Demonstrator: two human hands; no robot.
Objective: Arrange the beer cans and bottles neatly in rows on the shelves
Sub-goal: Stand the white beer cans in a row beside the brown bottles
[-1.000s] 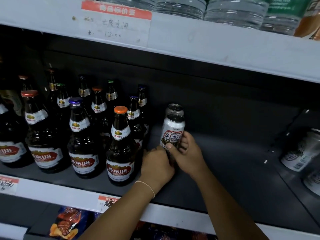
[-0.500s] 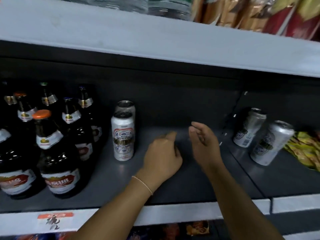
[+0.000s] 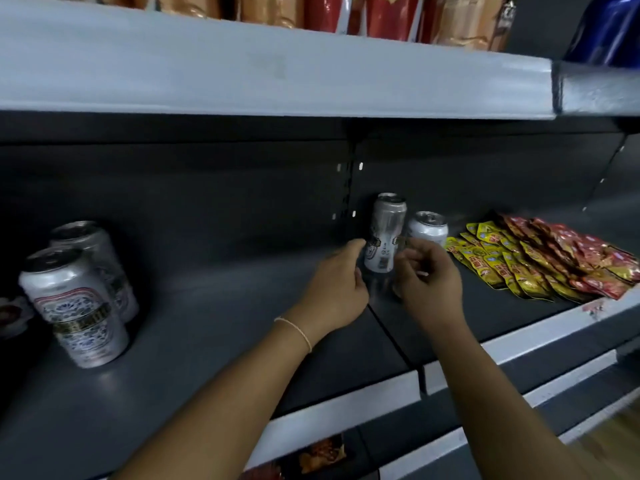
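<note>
A tall silver beer can [image 3: 387, 230] stands upright at the back of the dark shelf [image 3: 214, 306], with a shorter silver can [image 3: 428, 227] just right of it. My left hand [image 3: 337, 284] reaches to the tall can's left side, fingertips at its lower edge. Loosely curled fingers of my right hand [image 3: 429, 284] sit at its right side, in front of the shorter can. Neither hand wraps round a can. Two silver cans with red and blue patterns, one in front [image 3: 74, 306] and one behind [image 3: 95, 258], stand in a row at the far left.
Yellow and red snack packets [image 3: 540, 258] lie in a heap on the shelf to the right of the cans. The upper shelf [image 3: 277, 64] carries red and orange bags. A seam [image 3: 391, 334] divides the shelf board below my hands. More packets show on the shelf underneath.
The view has swung right, so the bottles are out of sight. Both hands have left the patterned cans and moved right, up to the tall silver can.
</note>
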